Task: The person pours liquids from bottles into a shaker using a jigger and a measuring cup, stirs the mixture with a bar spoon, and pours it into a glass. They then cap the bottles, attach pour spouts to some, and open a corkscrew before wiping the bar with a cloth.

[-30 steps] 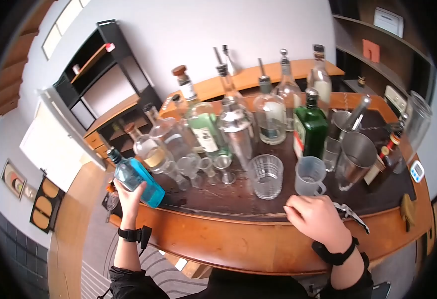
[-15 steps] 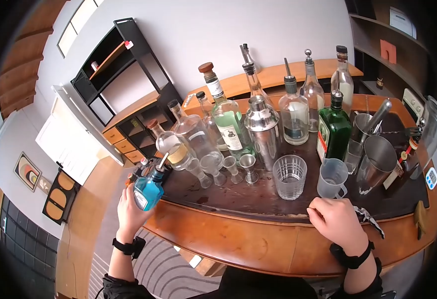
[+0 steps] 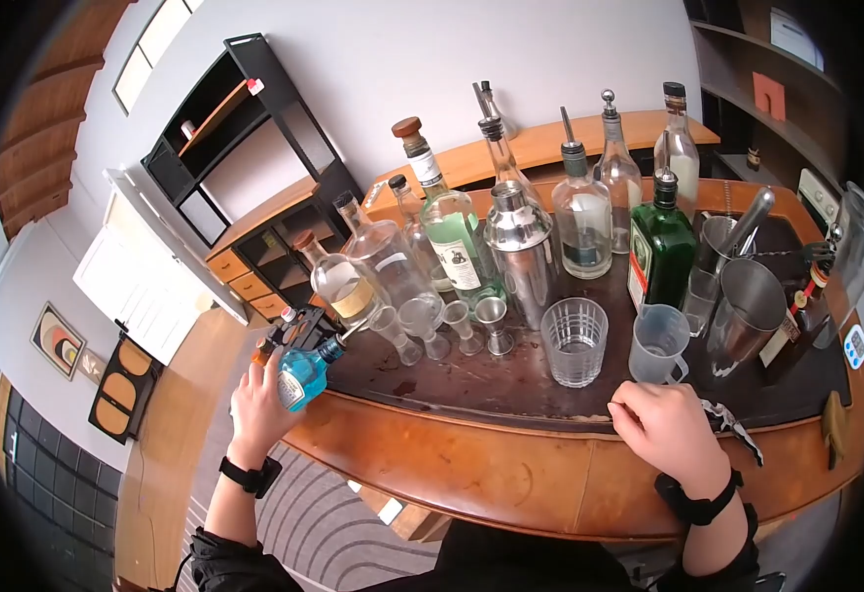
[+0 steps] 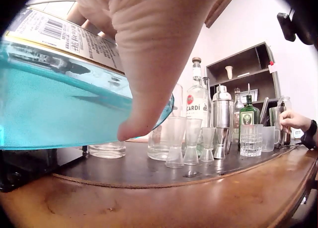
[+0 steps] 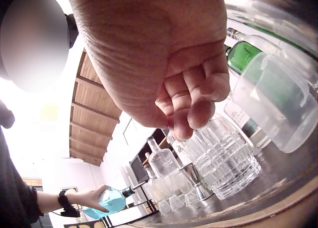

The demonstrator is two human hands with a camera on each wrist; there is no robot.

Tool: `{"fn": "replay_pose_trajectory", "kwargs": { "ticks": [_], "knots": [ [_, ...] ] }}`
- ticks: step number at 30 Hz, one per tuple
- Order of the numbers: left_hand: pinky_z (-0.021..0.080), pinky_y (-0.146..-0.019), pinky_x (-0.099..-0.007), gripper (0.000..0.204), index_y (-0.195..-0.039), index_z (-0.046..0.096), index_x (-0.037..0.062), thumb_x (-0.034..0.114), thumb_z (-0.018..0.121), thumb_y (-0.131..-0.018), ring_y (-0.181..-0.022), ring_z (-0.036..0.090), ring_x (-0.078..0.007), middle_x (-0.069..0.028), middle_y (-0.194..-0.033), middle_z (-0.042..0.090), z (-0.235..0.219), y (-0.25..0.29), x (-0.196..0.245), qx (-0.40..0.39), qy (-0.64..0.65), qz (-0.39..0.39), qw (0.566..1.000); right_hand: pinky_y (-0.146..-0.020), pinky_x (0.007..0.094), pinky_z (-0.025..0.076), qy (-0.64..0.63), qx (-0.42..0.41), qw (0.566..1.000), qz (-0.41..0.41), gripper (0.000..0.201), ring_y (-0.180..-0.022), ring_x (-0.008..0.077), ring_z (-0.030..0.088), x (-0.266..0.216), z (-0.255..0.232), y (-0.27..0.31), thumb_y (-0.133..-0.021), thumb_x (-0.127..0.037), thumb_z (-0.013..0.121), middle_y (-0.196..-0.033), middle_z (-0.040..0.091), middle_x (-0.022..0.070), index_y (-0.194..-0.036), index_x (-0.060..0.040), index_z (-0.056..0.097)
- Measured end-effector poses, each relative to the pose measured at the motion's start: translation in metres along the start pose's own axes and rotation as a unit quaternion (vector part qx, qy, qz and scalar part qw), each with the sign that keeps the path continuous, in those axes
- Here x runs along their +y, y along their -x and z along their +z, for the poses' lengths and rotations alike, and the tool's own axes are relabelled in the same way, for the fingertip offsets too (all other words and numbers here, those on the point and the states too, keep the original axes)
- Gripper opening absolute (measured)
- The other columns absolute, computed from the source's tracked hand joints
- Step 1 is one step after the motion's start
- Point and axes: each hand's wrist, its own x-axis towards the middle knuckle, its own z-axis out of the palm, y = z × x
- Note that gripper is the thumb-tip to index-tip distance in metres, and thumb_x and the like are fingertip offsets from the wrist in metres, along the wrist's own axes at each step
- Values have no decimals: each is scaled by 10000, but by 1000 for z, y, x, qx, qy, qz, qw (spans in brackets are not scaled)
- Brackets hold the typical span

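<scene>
Noting placement first: the blue bottle was held tilted and raised at the left end of the wooden table, its pourer angled up and inward, roughly toward the row of 4 jiggers. Gripping the body rather than the neck presumably gave the pourer clear space and allowed control of the tilt. In the left wrist view the liquid lay along the bottle's lower side; no stream was visible. The jiggers stood upright in front of the taller bottles, probably for easy reach, with the metal jigger at the right end, nearest the cut-glass tumbler. The shaker and green bottle stood farther back, likely so that height did not block the low glassware. Grip, left hand: closed round the bottle body, thumb along 1 side, spread only to the bottle's girth. Grip, right hand: fingers loosely curled toward the palm, nothing held, just in front of the plastic jug. Contact with the jug or with the table edge: could not tell. That hand appeared idle.
</scene>
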Motion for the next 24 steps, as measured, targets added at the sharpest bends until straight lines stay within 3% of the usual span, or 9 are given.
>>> {"fn": "replay_pose_trajectory", "kwargs": {
  "ticks": [6, 8, 12, 14, 15, 21, 24],
  "knots": [
    [540, -726, -417, 782, -1282, 525, 81, 289, 809, -584, -891, 631, -335, -152, -1074, 568, -5, -5, 0, -13, -18, 13, 1000, -518, 385, 471, 4, -5, 1000, 0, 137, -579, 292, 603, -1, -1, 0, -843, -136, 651, -638, 598, 92, -772, -64, 559],
    [527, -709, -413, 745, -1243, 524, 58, 294, 796, -590, -862, 617, -322, -130, -932, 555, -7, -8, 0, 4, -43, 34, 998, -519, 384, 472, 4, -3, 1000, -2, 135, -581, 291, 605, 0, 0, 1, -843, -135, 651, -641, 600, 91, -774, -64, 559],
    [526, -712, -416, 767, -1270, 520, 64, 273, 787, -582, -859, 613, -324, -130, -931, 547, -9, -11, -3, -1, -43, 39, 998, -521, 382, 475, 1, 0, 1000, -9, 135, -582, 288, 607, 0, 0, 1, -845, -136, 649, -649, 605, 92, -777, -62, 559],
    [535, -786, -410, 812, -1297, 523, 89, 268, 813, -560, -985, 605, -330, -158, -1113, 563, -13, -13, -1, -44, -40, 0, 998, -523, 382, 477, 4, -3, 1000, -8, 136, -582, 289, 607, 0, -1, 0, -846, -136, 648, -651, 605, 92, -777, -62, 558],
    [535, -786, -410, 812, -1297, 523, 89, 268, 813, -560, -985, 605, -330, -158, -1113, 563, -14, -13, -1, -45, -39, 0, 998, -524, 383, 478, 6, -5, 1000, -7, 137, -583, 290, 607, 0, -1, 1, -847, -137, 647, -654, 605, 93, -777, -61, 557],
    [534, -777, -412, 858, -1327, 509, 111, 225, 805, -529, -963, 603, -314, -125, -1069, 563, -21, -15, -4, -36, -50, 26, 998, -523, 382, 478, 12, -7, 1000, -6, 147, -580, 291, 607, 1, 0, 1, -850, -144, 647, -645, 598, 97, -774, -61, 553],
    [523, -735, -424, 853, -1340, 506, 111, 200, 777, -536, -880, 595, -328, -124, -936, 525, -22, -16, -5, -11, -47, 48, 998, -518, 383, 476, 8, 1, 1000, -11, 152, -573, 291, 604, 1, 0, 1, -853, -147, 646, -634, 593, 98, -770, -63, 551]
  ]
}}
